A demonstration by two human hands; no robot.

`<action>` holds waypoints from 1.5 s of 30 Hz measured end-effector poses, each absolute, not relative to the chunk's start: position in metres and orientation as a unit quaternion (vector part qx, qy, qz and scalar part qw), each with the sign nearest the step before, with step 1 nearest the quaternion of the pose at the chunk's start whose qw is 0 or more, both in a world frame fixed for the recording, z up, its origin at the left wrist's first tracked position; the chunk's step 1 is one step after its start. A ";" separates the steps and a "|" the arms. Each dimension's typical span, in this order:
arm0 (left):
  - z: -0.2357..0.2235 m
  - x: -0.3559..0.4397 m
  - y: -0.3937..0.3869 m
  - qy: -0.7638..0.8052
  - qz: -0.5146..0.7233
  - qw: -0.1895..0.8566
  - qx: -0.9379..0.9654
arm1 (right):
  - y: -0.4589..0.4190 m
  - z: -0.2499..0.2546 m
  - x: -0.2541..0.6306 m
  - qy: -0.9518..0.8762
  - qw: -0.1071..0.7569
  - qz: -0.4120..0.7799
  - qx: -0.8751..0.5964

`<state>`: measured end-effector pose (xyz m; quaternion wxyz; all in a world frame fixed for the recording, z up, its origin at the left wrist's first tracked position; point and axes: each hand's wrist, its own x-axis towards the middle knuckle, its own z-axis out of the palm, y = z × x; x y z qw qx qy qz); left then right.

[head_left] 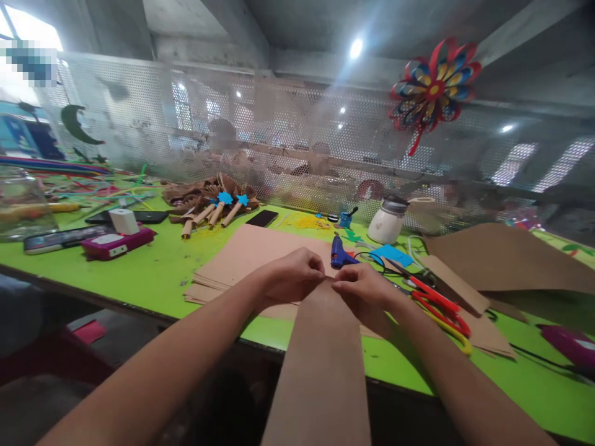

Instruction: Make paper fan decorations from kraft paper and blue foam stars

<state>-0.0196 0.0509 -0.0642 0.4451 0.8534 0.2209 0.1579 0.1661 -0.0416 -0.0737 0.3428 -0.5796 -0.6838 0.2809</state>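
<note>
Between my hands is a long strip of brown paper (325,365), its near end running down toward me over the table edge. My left hand (300,272) pinches the left corner of its far end. At the right corner, my right hand (362,284) pinches the same end, fingertips close to those of the left. A stack of light brown paper sheets (251,248) lies beneath and behind my hands. Just beyond my right hand is a blue glue gun (341,253). Red-handled scissors (441,303) rest to the right.
Brown paper crafts with blue stars (218,204) lie at the back left, beside a black phone (263,218). A purple power strip (118,241) sits left. A white jar (387,220) stands at the back right, near a large brown sheet (506,257). A perforated screen (279,136) rises behind the green table (158,279).
</note>
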 end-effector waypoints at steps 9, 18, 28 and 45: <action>-0.063 -0.024 0.053 0.230 0.135 0.324 0.907 | -0.035 -0.105 0.167 -0.694 0.404 0.189 -0.565; -0.074 -0.017 0.049 0.210 0.154 0.295 0.919 | -0.032 -0.092 0.166 -0.805 0.262 0.007 -0.532; -0.086 -0.006 0.047 0.166 0.197 0.182 0.949 | -0.036 -0.082 0.170 -0.816 0.166 -0.032 -0.552; -0.086 -0.004 0.054 0.189 0.184 0.165 0.950 | -0.036 -0.080 0.165 -0.805 0.166 -0.029 -0.569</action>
